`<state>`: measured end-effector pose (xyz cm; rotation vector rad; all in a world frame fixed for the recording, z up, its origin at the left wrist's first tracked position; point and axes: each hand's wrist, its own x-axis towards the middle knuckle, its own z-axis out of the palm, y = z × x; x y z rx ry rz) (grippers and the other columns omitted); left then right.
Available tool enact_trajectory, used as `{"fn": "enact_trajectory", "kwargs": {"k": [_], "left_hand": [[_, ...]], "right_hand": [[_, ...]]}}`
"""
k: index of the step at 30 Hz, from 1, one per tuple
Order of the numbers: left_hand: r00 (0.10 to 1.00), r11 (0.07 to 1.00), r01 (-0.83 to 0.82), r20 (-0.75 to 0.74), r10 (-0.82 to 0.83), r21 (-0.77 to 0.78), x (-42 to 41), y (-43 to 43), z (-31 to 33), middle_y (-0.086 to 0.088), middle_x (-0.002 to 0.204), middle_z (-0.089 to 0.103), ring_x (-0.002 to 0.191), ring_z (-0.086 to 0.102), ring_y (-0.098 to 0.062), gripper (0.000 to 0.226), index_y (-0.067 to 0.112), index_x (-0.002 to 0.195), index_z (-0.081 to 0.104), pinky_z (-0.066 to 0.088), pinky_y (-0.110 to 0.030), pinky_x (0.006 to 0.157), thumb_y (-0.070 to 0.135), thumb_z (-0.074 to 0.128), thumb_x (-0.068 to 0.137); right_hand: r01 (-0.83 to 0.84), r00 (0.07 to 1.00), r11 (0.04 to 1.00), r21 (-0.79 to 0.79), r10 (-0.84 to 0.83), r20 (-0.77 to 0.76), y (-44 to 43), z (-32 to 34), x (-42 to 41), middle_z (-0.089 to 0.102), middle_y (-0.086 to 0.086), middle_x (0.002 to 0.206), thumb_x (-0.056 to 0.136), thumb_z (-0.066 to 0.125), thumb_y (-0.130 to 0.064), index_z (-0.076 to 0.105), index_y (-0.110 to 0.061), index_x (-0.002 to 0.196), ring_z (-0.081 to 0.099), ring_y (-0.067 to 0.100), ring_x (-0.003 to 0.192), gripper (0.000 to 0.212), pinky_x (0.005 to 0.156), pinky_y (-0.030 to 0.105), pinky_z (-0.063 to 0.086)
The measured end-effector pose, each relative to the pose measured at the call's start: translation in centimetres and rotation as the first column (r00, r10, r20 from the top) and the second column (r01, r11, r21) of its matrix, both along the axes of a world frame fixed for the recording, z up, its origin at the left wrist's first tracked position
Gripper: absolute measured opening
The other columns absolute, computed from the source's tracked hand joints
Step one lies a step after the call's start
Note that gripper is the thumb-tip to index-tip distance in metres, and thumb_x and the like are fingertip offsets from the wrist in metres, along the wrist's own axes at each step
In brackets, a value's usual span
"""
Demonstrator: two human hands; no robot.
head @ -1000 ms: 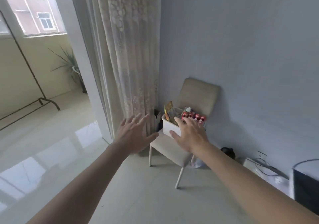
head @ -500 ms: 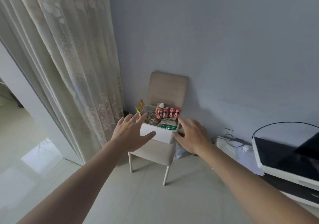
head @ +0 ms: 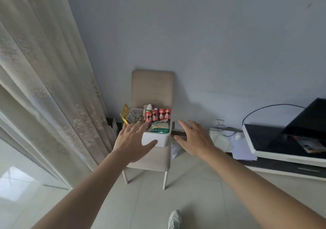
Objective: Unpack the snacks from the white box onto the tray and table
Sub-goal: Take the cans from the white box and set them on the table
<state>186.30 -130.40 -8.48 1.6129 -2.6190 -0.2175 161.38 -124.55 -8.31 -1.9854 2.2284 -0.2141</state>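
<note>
A white box (head: 159, 140) full of snacks stands on the seat of a beige chair (head: 152, 87) against the wall. Red cartoon-print cans (head: 158, 115), a yellow packet (head: 124, 115) and a green-and-white pack (head: 161, 128) stick out of it. My left hand (head: 132, 140) is spread open in front of the box's left side, thumb across its front. My right hand (head: 195, 138) is open to the right of the box, apart from it. Neither hand holds anything.
A lace curtain (head: 44, 78) hangs at the left. A low TV stand (head: 285, 151) with a dark screen, cables and papers (head: 243, 149) sits at the right. My shoe (head: 174, 219) shows on the tiled floor below.
The view has swung right and moved closer to the chair. Both hands have spread apart to either side of the box, the right one moving off it.
</note>
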Motion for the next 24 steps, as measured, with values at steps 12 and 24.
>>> {"fn": "enact_trajectory", "kwargs": {"k": [12, 24], "left_hand": [[1.000, 1.000, 0.001, -0.010, -0.001, 0.026, -3.9, -13.2, -1.8, 0.001, 0.170, 0.019, 0.156, 0.021, -0.025, 0.090, 0.034, 0.163, 0.013, 0.017, -0.048, 0.127, 0.084, 0.026, 0.089], [0.982, 0.990, -0.080, -0.162, 0.098, 0.112, -6.7, -24.8, -4.3, 0.009, 0.164, 0.032, 0.149, 0.033, -0.021, 0.080, 0.035, 0.159, 0.021, 0.029, -0.049, 0.122, 0.076, 0.042, 0.093]], "right_hand": [[-0.013, 0.989, 1.000, 0.000, 0.012, 0.144, -13.7, -4.0, -4.4, 0.035, 0.008, 0.161, 0.097, 0.038, -0.066, 0.019, -0.030, 0.158, 0.032, 0.029, 0.149, 0.073, 0.119, 0.049, 0.035], [-0.096, 0.913, 0.995, -0.017, 0.095, 0.398, -26.1, -6.5, -7.0, 0.038, -0.003, 0.160, 0.102, 0.052, -0.048, 0.029, -0.028, 0.158, 0.036, 0.017, 0.147, 0.064, 0.120, 0.042, 0.033]]}}
